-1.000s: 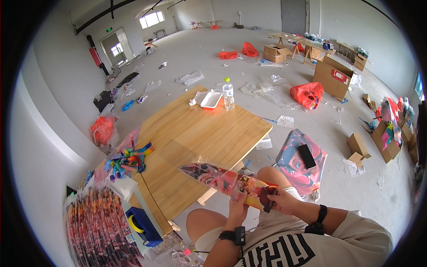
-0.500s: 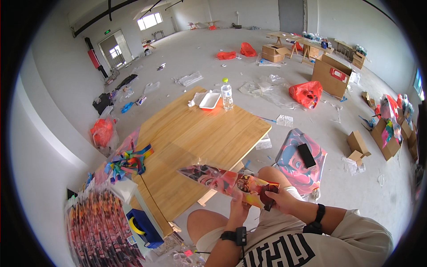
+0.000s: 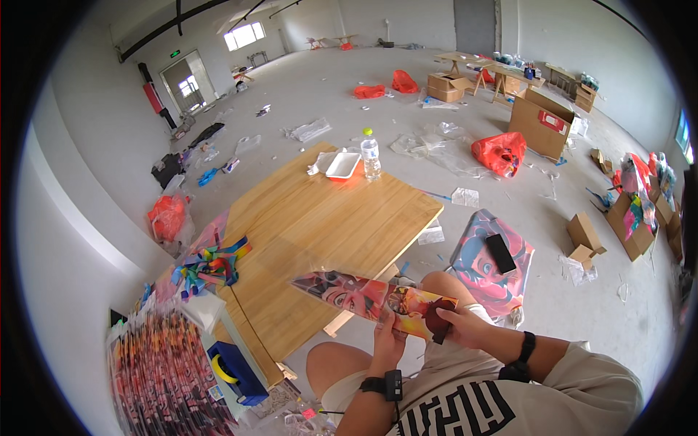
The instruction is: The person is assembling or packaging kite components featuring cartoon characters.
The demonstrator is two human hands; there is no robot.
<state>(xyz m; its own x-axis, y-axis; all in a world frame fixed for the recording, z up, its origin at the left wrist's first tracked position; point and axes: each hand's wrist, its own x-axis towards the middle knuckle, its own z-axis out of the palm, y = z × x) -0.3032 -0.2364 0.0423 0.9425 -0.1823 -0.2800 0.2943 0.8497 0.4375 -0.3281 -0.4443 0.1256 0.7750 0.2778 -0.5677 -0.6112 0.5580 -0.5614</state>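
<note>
Over my lap I hold a long, pointed, folded cartoon-printed sheet (image 3: 354, 293), with clear plastic showing around it. Its narrow tip lies out over the near table edge. My left hand (image 3: 389, 340) grips its lower edge near the middle, fingers closed on it. At the wide right end, my right hand (image 3: 462, 327) pinches it beside a dark red rounded part (image 3: 440, 321). A stack of similar printed pieces in plastic (image 3: 163, 370) stands at the lower left. Whether the held sheet is fully inside its sleeve I cannot tell.
On the wooden table (image 3: 313, 211) are a white-and-red tray (image 3: 343, 166), a water bottle (image 3: 371, 156) and rainbow ribbons (image 3: 211, 263). A blue tape dispenser (image 3: 238, 374) sits at its near left. Right of my knee, a phone (image 3: 501, 253) lies on a printed panel (image 3: 472, 272). Boxes and plastic litter the floor.
The sheet has turned slightly in my hands, so more of its printed face shows. My left hand has shifted a little up along its lower edge; my right hand stays at the wide end.
</note>
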